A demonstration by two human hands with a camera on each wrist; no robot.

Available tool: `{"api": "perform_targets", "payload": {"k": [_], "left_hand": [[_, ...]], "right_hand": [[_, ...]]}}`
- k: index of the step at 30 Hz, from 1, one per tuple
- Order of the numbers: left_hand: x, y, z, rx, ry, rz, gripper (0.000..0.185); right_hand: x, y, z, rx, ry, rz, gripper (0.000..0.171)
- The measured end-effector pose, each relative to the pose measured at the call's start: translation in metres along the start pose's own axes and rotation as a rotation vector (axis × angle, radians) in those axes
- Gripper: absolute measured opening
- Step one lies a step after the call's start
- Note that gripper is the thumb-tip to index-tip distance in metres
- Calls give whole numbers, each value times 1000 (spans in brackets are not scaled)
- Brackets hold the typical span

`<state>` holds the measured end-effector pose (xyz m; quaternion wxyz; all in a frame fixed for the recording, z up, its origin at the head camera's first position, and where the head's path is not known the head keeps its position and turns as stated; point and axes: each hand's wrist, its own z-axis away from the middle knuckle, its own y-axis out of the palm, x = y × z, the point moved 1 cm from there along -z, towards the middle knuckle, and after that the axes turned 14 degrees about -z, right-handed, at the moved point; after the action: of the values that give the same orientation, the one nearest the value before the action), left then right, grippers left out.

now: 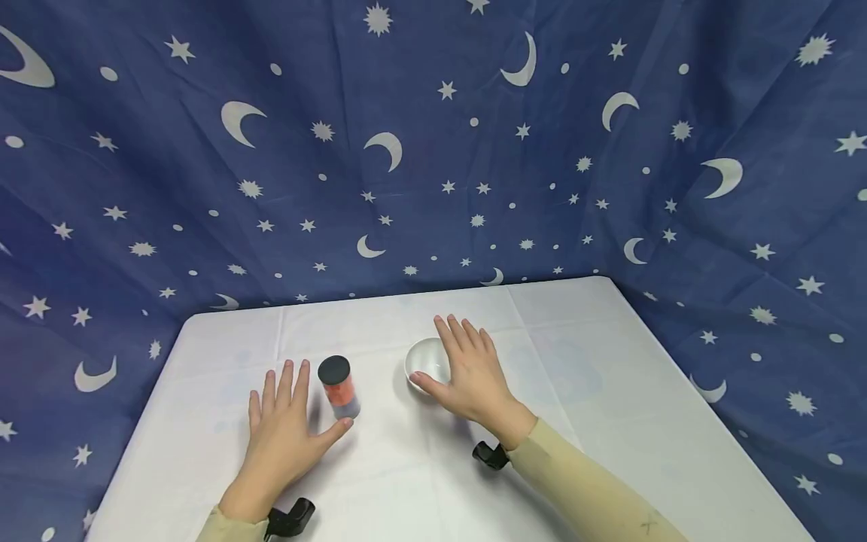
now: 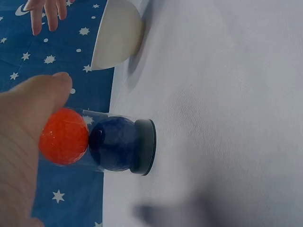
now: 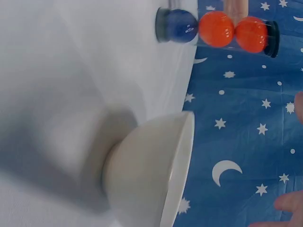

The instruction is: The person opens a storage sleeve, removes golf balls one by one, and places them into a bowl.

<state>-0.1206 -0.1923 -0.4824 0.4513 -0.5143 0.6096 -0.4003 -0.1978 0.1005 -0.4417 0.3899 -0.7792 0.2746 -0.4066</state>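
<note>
Left hand [image 1: 281, 444]: is spreading wide beside the clear ball tube [image 1: 340, 391]
Right hand [image 1: 470, 380]: is spreading wide above the white bowl [image 1: 421, 361]
Tube and bowl: are standing on the worktop [image 1: 623, 376]

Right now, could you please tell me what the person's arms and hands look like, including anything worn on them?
The left hand and right hand are ungloved. The left sleeve and right sleeve are pale yellowish beige, the right one bearing a small dark mark. A black device shows by the left cuff, another by the right.
</note>
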Motion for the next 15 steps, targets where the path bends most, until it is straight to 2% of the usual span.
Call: {"api": "perform_targets", "payload": {"k": [6,11,15], "left_hand": [[-7,6,-6,-7,20,132,111],[-7,13,-11,7,-8,236,111],[-8,20,-11,26,-39,360,109]], "right_hand": [[7,2,-5,-28,-42,-174,91],[20,8,-9,-16,-40,-306,88],[29,14,-12,-18,-24,-377,86]]}}
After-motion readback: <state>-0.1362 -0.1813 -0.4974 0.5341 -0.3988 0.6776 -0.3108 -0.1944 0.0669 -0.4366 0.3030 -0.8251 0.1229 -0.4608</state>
